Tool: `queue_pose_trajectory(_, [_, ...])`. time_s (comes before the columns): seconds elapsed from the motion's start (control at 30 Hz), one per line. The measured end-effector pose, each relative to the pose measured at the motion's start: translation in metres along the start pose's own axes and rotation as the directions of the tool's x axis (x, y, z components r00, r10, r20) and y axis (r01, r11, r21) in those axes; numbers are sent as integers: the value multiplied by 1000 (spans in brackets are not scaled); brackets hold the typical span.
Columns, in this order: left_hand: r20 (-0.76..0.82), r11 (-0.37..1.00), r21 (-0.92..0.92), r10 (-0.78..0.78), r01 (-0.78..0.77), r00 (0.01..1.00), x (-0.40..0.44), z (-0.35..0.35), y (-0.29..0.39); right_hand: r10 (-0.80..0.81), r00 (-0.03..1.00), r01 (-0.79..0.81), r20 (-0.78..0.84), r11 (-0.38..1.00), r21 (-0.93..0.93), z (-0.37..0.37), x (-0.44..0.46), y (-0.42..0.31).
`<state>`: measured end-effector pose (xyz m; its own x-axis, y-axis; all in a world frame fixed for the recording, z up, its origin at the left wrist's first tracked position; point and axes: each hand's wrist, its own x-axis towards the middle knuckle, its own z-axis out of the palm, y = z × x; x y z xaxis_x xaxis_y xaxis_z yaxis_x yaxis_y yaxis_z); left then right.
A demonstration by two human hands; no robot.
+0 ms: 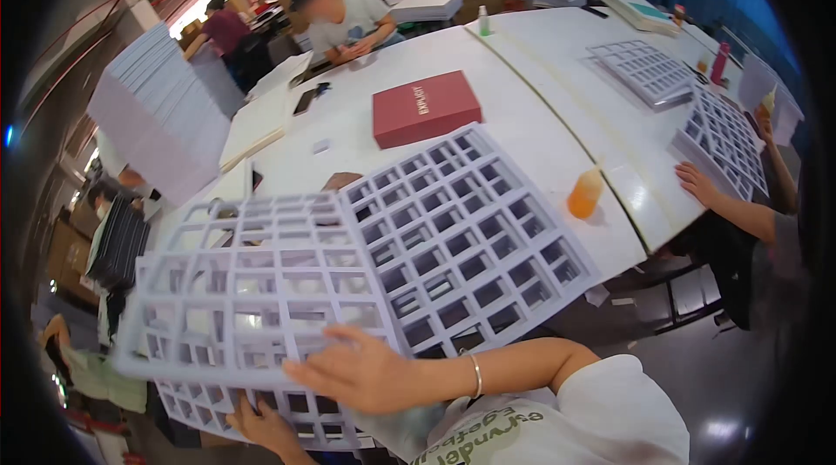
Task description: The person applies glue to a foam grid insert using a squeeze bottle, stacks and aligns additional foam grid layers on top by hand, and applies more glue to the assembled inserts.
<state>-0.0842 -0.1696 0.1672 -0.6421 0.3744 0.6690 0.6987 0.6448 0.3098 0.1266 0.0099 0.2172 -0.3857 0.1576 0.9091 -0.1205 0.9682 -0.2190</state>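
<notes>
A white grid panel, blurred at its left side, lies tilted above another white grid at the lower left. My right hand, with a bracelet at the wrist, grips the upper panel's near edge. Below it, my left hand has its fingers hooked into the lower grid near its front edge; part of that hand is hidden. Touching the panels on the right is a further white grid stack, lying on the table.
On the white table are a red box, an orange glue bottle and a phone. Tall white sheets stand left. A co-worker sits opposite; another's hand touches a grid at right.
</notes>
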Motion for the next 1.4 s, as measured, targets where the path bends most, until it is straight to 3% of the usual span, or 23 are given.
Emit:
queue_pose_trajectory(0.1, [20,986,140,85,-87,996,-1,0,-32,425,876,-376,-230,899,226,-61,16,18])
queue_pose_trajectory(0.13, [25,994,110,20,-23,999,-3,1,-36,454,811,-426,-368,890,161,-75,13,29])
queue_pose_trajectory(0.17, [30,995,85,-49,46,998,-3,-1,-36,722,592,-425,-357,657,623,-81,8,27])
queue_pose_trajectory(0.2, [35,991,65,-121,119,992,-4,-1,-39,805,482,-356,-345,540,763,-96,4,26])
queue_pose_trajectory(0.23, [26,997,-4,-75,75,997,-7,1,-50,826,393,-299,-403,530,794,-105,-4,32])
queue_pose_trajectory(0.33, [-34,996,-35,-89,88,995,-11,13,-104,868,252,-291,-427,489,822,-121,-43,33])
queue_pose_trajectory(0.37, [-80,999,-13,-36,35,996,-8,9,-98,893,200,-312,-402,447,838,-122,-57,33])
queue_pose_trajectory(0.47, [-17,982,-40,-188,187,982,2,-12,-73,969,84,-390,-232,246,887,-111,-94,32])
queue_pose_trajectory(0.57, [-100,990,-87,-119,110,988,20,-17,-63,997,-1,-501,-78,67,863,-104,-121,28])
queue_pose_trajectory(0.63, [-75,991,-109,-90,81,993,40,-25,-43,999,-29,-494,-14,-2,869,-105,-128,26])
queue_pose_trajectory(0.73, [-145,969,-193,127,-154,981,71,-26,3,999,-18,-506,42,-46,861,-110,-128,26])
queue_pose_trajectory(0.83, [35,963,-259,78,-66,996,97,-31,81,998,10,-488,64,-51,872,-114,-129,26])
queue_pose_trajectory(0.93, [13,846,-462,306,-266,952,108,-17,160,994,36,-438,101,-75,896,-114,-131,22])
queue_pose_trajectory(1.03, [76,721,-512,579,-466,812,95,6,228,986,107,-430,131,-73,900,-118,-131,15])
queue_pose_trajectory(1.1, [113,597,-621,710,-508,695,71,40,261,990,45,-324,130,-109,940,-121,-147,16])
queue_pose_trajectory(1.17, [300,622,-625,749,-472,591,38,77,285,993,-55,-292,100,-112,950,-116,-151,20])
queue_pose_trajectory(1.2, [402,654,-562,751,-506,524,19,100,292,991,39,-208,124,-114,972,-122,-148,15])
queue_pose_trajectory(1.23, [549,676,-561,736,-477,397,6,125,296,989,-25,-156,145,-147,977,-123,-153,14])
queue_pose_trajectory(1.27, [536,650,-598,759,-469,368,-4,131,297,982,-92,-106,163,-172,979,-125,-156,15])
queue_pose_trajectory(1.33, [491,623,-599,782,-502,384,-6,128,303,984,-25,-31,178,-178,983,-126,-143,17])
queue_pose_trajectory(1.37, [478,618,-604,786,-504,392,-4,130,303,995,15,-73,103,-102,992,-130,-124,11])
queue_pose_trajectory(1.4, [471,616,-607,788,-503,396,-4,130,303,992,16,-56,125,-124,991,-132,-126,11])
